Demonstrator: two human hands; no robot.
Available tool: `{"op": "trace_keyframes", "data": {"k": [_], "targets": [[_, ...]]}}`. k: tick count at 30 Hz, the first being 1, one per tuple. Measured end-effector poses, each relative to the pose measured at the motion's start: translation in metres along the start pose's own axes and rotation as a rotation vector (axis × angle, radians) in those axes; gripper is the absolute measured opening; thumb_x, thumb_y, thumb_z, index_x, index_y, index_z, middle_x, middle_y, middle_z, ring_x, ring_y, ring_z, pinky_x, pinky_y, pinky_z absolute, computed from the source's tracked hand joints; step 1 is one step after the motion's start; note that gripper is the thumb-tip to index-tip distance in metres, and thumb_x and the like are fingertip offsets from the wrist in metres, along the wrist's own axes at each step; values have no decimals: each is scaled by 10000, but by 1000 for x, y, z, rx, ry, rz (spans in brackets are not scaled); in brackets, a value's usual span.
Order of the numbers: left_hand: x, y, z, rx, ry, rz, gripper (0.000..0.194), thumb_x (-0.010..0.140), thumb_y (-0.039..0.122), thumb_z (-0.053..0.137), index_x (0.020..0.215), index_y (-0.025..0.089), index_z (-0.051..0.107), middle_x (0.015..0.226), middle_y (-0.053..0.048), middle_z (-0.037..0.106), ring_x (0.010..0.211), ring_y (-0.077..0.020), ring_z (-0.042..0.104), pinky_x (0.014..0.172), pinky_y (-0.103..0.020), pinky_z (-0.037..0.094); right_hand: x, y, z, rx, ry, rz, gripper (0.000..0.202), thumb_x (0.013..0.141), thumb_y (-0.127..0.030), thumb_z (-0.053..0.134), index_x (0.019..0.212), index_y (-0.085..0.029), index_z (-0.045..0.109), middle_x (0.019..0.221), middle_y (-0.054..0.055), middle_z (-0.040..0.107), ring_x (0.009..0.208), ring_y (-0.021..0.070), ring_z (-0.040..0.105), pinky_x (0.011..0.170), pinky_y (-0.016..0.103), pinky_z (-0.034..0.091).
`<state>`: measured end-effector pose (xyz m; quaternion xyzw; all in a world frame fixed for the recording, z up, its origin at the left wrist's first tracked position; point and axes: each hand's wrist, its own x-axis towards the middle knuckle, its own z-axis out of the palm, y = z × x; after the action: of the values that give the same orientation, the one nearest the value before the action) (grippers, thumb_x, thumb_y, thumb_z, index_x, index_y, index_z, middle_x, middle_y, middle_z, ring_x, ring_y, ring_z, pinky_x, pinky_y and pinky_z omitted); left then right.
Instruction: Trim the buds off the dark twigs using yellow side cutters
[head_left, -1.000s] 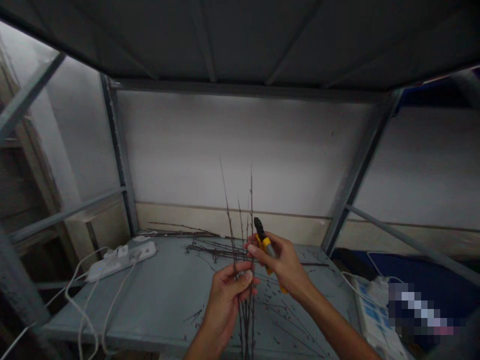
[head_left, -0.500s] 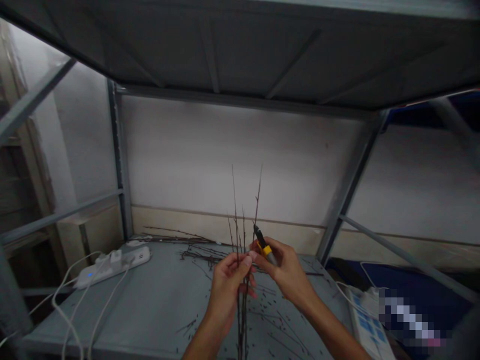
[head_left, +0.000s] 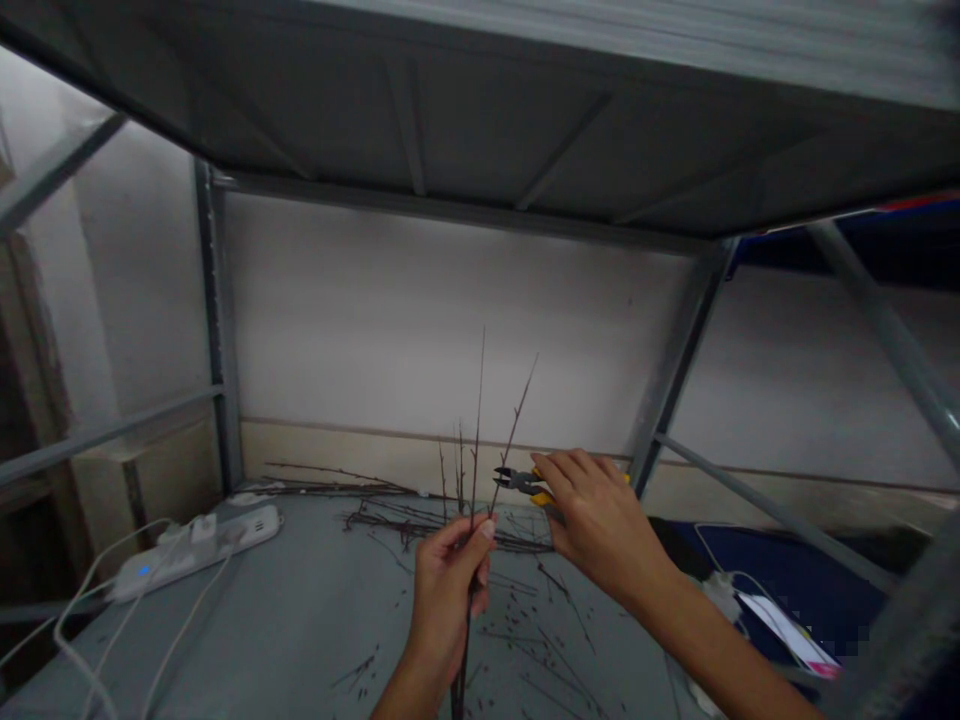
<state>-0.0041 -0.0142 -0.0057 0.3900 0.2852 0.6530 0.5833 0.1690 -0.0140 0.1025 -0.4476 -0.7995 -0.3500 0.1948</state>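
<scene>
Work area: the worktop point(head_left: 300, 600) runs back to the wall point(head_left: 435, 300), with a metal post point(head_left: 679, 370) at its far right corner and an upper panel point(head_left: 420, 130) overhead. Both hands operate inside this frame, well below the panel. A stretch of grey surface separates the left hand point(head_left: 451, 590) from the power strip point(head_left: 199, 555) near the left edge. Cut twigs point(head_left: 405, 525) lie along the rear of the worktop, behind the hands; small scraps point(head_left: 362, 672) are scattered either side of the left wrist.

Held items: the left fingers are pinched closed, thumb uppermost, around a bundle of twigs point(head_left: 464, 650). The bundle stands nearly upright; its lower stems run below the hand, and thin tips rise above the thumb, the rightmost leaning right.

The right hand point(head_left: 600, 520) is wrapped around the yellow grips of the cutting pliers point(head_left: 521, 481), which point left. The pliers' jaws are parted at the leaning twig, just above the left thumb; contact between blade and twig cannot be determined.
</scene>
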Motion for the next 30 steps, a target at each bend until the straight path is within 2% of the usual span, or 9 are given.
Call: {"op": "trace_keyframes", "data": {"k": [4,10,13,15,17,19,22,26,30], "targets": [[-4,1,2,3,-7,15,362,777,462,799,918,131,759,606,53,425,482,-44,305,350,-129,169,0,-4,2,-40,26,-24,415,749,-52,594,1156,-122,640,1060,128,723,978,318,628,838,440,479],[-3,0,3,-35,21,-26,398,754,495,807,901,129,756,621,40,464,473,-36,294,356,-133,153,-9,-10,25,84,-23,-6,331,752,-23,587,1045,-152,671,916,85,732,853,265,667,739,358,504],[2,-3,-1,-45,62,-29,438,736,522,811,904,121,757,603,40,470,461,-35,276,349,-132,149,-8,-11,30,291,-57,151,274,796,-80,579,1020,-190,691,915,64,748,847,243,696,736,322,510],[3,-3,-4,-26,78,-24,446,723,532,817,895,124,762,579,52,440,456,-39,277,345,-130,157,-2,-7,29,447,-34,291,172,882,-201,566,981,-211,706,909,62,760,810,228,709,716,307,511],[2,-2,-4,0,91,-7,452,701,542,828,887,133,772,586,59,414,453,-40,294,343,-129,179,8,2,23,514,-1,350,206,933,-329,548,977,-216,715,897,66,763,778,227,711,700,317,512],[-2,0,-2,28,125,20,465,665,560,843,864,144,782,604,61,402,447,-40,320,343,-134,214,18,15,14,439,37,322,246,928,-364,555,1031,-208,714,940,84,761,792,242,706,701,344,512],[-7,3,1,94,153,91,475,636,591,844,817,155,794,621,53,410,441,-52,356,340,-155,264,32,33,-2,183,79,205,309,884,-278,562,1151,-184,685,1040,123,740,867,273,689,724,386,505],[-9,1,3,201,192,270,429,714,582,795,809,164,811,662,17,455,476,-82,400,350,-180,291,46,45,-26,-62,10,76,326,838,-200,578,1148,-160,672,989,123,727,887,292,659,722,401,478],[-9,-3,3,263,225,387,364,753,540,783,780,179,822,648,5,475,492,-101,405,365,-201,294,54,45,-42,-178,-63,9,349,791,-162,607,1135,-159,663,959,123,724,878,294,648,701,392,452]]}}
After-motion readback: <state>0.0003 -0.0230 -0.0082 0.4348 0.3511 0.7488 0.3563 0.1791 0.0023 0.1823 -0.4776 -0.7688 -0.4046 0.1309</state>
